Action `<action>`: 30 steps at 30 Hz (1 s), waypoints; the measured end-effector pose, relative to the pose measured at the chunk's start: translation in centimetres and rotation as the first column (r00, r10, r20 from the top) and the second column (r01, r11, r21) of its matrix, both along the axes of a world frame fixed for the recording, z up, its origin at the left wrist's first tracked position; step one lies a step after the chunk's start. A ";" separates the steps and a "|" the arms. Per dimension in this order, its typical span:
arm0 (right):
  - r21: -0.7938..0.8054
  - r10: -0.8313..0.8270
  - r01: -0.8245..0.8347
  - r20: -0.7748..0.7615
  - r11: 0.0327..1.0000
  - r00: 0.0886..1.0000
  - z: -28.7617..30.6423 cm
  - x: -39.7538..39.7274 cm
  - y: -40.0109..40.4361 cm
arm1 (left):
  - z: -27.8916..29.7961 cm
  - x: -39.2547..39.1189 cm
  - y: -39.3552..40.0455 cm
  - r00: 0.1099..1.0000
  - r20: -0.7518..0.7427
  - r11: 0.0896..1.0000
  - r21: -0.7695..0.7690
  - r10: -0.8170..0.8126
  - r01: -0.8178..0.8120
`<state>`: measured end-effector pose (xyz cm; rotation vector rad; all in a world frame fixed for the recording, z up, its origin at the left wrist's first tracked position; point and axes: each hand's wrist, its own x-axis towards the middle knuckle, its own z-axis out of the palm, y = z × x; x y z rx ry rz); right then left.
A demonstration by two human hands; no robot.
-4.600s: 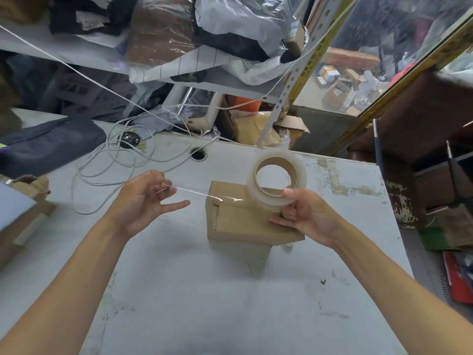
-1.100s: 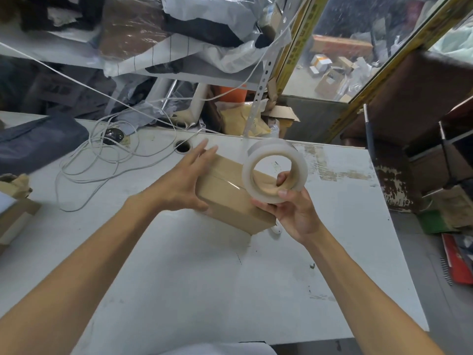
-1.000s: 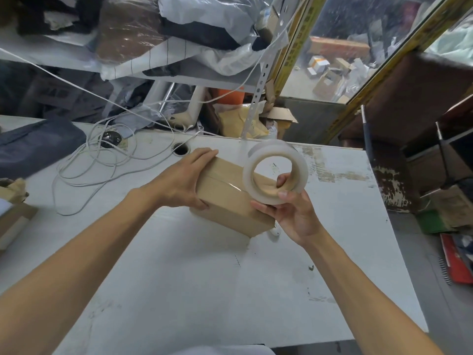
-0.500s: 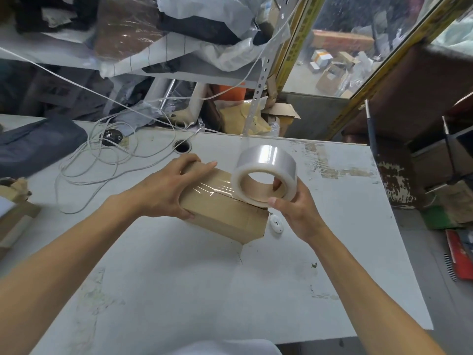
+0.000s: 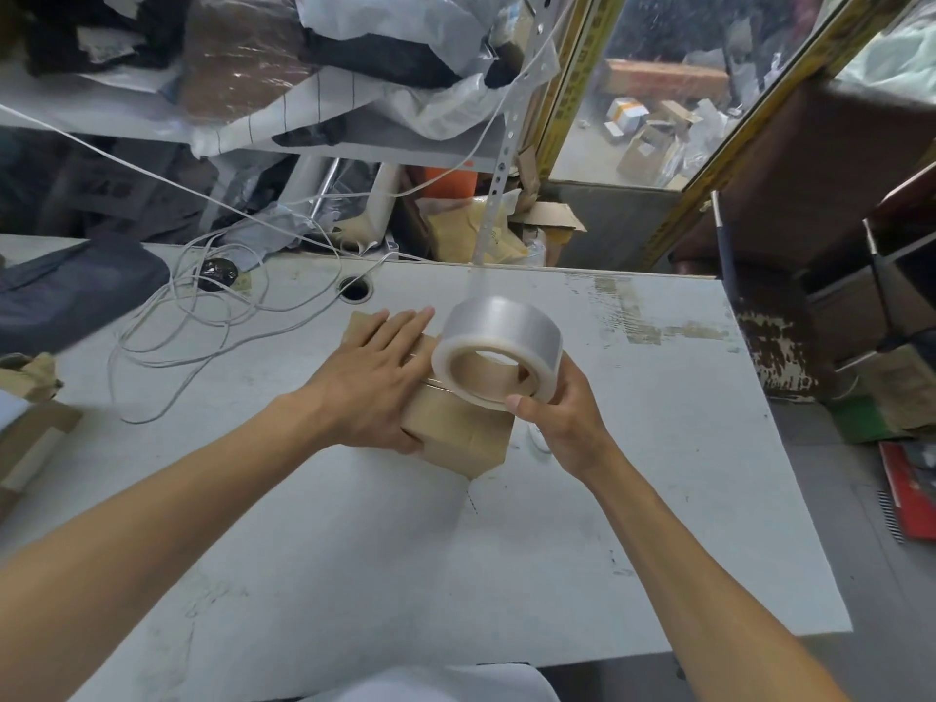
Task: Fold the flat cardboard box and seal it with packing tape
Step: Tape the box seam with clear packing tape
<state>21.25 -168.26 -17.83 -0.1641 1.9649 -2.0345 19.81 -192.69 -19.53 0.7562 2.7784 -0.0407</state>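
Note:
A small brown cardboard box (image 5: 456, 438), folded up, lies in the middle of the white table (image 5: 354, 575). My left hand (image 5: 375, 377) lies flat on its top with the fingers straight, pressing it down. My right hand (image 5: 562, 418) grips a roll of clear packing tape (image 5: 499, 352) by its rim, thumb on the near edge, holding it tilted right over the box's right end. A shiny strip of tape shows on the box top beside the roll.
Loose white cables (image 5: 192, 316) coil at the back left near a round cable hole (image 5: 354, 289). A dark cloth (image 5: 66, 291) and cardboard scraps (image 5: 30, 428) sit at the left edge. Cluttered shelves stand behind; the table's edge drops off at the right.
The roll has come down and tipped from upright onto the box's right end. My left hand went from curling over the box's far edge to lying flat on its top.

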 end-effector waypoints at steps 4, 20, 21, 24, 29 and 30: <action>-0.029 -0.046 0.046 0.011 0.999 0.999 -0.2 0.5 0.0 | 0.3 0.0 -0.1 1.000 -0.017 1.000 0.016 -0.013 0.013; -0.075 -0.093 0.093 0.010 0.993 0.996 -0.5 1.8 0.7 | -1.3 0.0 -0.5 0.996 -0.089 0.997 0.067 -0.027 0.033; -0.072 -0.096 0.096 0.010 0.993 0.995 -0.4 1.7 1.2 | -1.3 0.0 -0.6 0.995 -0.093 0.997 0.069 -0.022 0.028; -0.079 -0.127 0.129 0.025 0.989 0.992 -0.3 1.6 3.3 | -1.2 -0.1 -1.0 0.995 -0.098 0.997 0.079 -0.004 0.012; 0.018 -0.085 0.084 0.024 0.996 0.996 -1.3 2.5 4.8 | -1.0 0.1 -1.0 0.994 -0.104 0.994 0.106 -0.016 0.027; 0.017 -0.098 0.097 0.030 0.995 0.995 -1.3 2.6 5.0 | -1.0 0.1 -1.0 0.994 -0.108 0.994 0.110 -0.017 0.029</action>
